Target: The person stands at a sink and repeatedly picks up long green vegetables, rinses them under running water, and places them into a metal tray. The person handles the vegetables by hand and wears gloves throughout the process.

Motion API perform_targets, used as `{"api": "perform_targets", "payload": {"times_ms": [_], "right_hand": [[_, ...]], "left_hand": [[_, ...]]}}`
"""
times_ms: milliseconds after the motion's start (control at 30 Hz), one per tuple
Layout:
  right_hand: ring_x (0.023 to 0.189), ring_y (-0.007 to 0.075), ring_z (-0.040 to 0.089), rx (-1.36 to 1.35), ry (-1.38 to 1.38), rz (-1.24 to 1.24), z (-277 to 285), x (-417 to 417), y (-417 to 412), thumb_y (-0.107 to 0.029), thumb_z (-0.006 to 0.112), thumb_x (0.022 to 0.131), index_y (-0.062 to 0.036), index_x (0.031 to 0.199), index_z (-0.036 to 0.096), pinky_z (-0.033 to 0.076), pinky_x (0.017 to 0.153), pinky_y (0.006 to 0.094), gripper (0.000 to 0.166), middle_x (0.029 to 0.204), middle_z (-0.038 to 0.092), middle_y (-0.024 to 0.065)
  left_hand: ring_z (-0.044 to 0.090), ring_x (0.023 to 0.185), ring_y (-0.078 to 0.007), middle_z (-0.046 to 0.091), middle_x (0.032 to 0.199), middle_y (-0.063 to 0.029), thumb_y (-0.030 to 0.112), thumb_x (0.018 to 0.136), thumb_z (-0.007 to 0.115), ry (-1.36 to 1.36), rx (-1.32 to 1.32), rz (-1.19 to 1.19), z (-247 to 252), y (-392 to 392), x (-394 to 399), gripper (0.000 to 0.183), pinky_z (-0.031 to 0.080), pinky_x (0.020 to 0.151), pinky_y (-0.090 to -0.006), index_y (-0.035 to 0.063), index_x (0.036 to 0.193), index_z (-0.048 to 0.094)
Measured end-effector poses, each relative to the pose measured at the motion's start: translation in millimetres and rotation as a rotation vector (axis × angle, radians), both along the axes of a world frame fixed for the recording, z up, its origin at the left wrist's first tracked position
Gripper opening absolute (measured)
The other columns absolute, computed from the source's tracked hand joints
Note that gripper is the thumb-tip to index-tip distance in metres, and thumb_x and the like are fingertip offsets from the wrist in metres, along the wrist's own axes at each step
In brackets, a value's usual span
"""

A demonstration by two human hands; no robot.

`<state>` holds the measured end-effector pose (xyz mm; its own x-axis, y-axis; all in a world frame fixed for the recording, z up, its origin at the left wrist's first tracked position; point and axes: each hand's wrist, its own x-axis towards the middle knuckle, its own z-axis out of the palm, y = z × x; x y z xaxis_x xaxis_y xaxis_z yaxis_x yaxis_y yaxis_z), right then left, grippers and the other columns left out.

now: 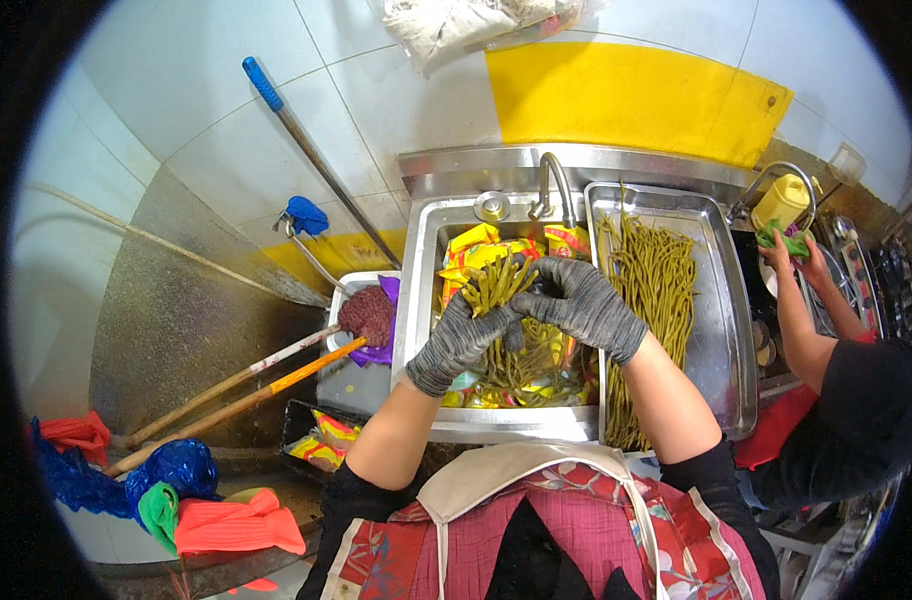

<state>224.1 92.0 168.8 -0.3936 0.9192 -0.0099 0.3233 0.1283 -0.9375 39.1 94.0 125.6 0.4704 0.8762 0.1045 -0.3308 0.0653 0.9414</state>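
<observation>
Both my hands wear grey knitted gloves and are over the left basin of a stainless steel sink (418, 300). My left hand (463, 334) is closed around a bundle of olive-green long beans (497, 285), their cut ends pointing up. At the bundle's right side, my right hand (580, 300) grips it with thumb and fingers; the fingertips are partly hidden. Loose long beans hang below into the basin, among yellow and red plastic packets (471, 251). A metal tray (715, 300) to the right carries a long pile of similar beans (651, 285).
A curved faucet (553, 184) rises behind the basin. On the right, another person's hands (790, 247) hold green leaves near a yellow jug (784, 201). Mops (366, 315) lean at a white bucket (336, 307) on the left. Orange gloves (238, 521) hang at lower left.
</observation>
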Motion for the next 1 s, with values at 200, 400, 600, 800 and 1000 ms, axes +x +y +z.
{"api": "perform_targets", "payload": {"times_ms": [200, 400, 600, 800, 1000], "right_hand": [[0.074, 0.0064, 0.052, -0.03, 0.136, 0.025, -15.5, -1.5, 2.4, -0.012, 0.067, 0.082, -0.0007, 0.096, 0.061, 0.046, 0.069, 0.023, 0.019, 0.081, 0.059, 0.0007], [0.073, 0.0053, 0.05, -0.128, 0.282, 0.007, -21.1, -4.2, 4.5, -0.01, 0.07, 0.078, -0.004, 0.099, 0.056, 0.045, 0.067, 0.0207, 0.026, 0.08, 0.054, -0.0017], [0.077, 0.0078, 0.052, -0.192, 0.465, -0.047, -24.2, 2.5, 7.1, -0.009, 0.068, 0.078, -0.0052, 0.104, 0.055, 0.045, 0.071, 0.022, 0.029, 0.084, 0.055, -0.0018], [0.079, 0.0064, 0.051, -0.044, 0.258, -0.038, -17.4, 2.8, 22.5, -0.009, 0.065, 0.082, -0.0014, 0.107, 0.055, 0.046, 0.075, 0.0232, 0.028, 0.084, 0.054, -0.0015], [0.072, 0.007, 0.05, 0.078, 0.144, -0.051, -7.8, -8.9, 30.6, -0.009, 0.062, 0.08, -0.0009, 0.102, 0.056, 0.046, 0.069, 0.0229, 0.024, 0.079, 0.054, 0.0]], "left_hand": [[0.058, 0.097, -0.0149, 0.06, 0.11, -0.006, 0.007, 0.083, 0.063, -0.121, -0.21, -0.018, -12.5, 2.2, 2.8, 0.043, 0.049, 0.083, -0.0273, 0.001, 0.124, 0.05], [0.057, 0.101, -0.0146, 0.06, 0.112, -0.0052, 0.011, 0.086, 0.06, -0.112, -0.246, -0.014, -25.7, 3.3, -0.6, 0.04, 0.046, 0.089, -0.029, 0.0013, 0.124, 0.051], [0.062, 0.078, -0.0143, 0.063, 0.093, -0.0056, 0.015, 0.085, 0.063, -0.18, -0.295, 0.034, -19.4, 0.5, 3.0, 0.034, 0.053, 0.065, -0.0281, 0.0016, 0.114, 0.054], [0.061, 0.083, -0.0134, 0.064, 0.092, -0.0046, 0.018, 0.088, 0.061, -0.144, -0.376, -0.035, -28.4, 0.8, 0.2, 0.028, 0.05, 0.075, -0.0274, 0.0016, 0.11, 0.058], [0.06, 0.079, -0.0135, 0.062, 0.092, -0.0039, 0.016, 0.086, 0.063, -0.012, -0.158, -0.098, -22.4, 9.6, 0.6, 0.03, 0.051, 0.071, -0.0279, 0.0032, 0.113, 0.056]]}}
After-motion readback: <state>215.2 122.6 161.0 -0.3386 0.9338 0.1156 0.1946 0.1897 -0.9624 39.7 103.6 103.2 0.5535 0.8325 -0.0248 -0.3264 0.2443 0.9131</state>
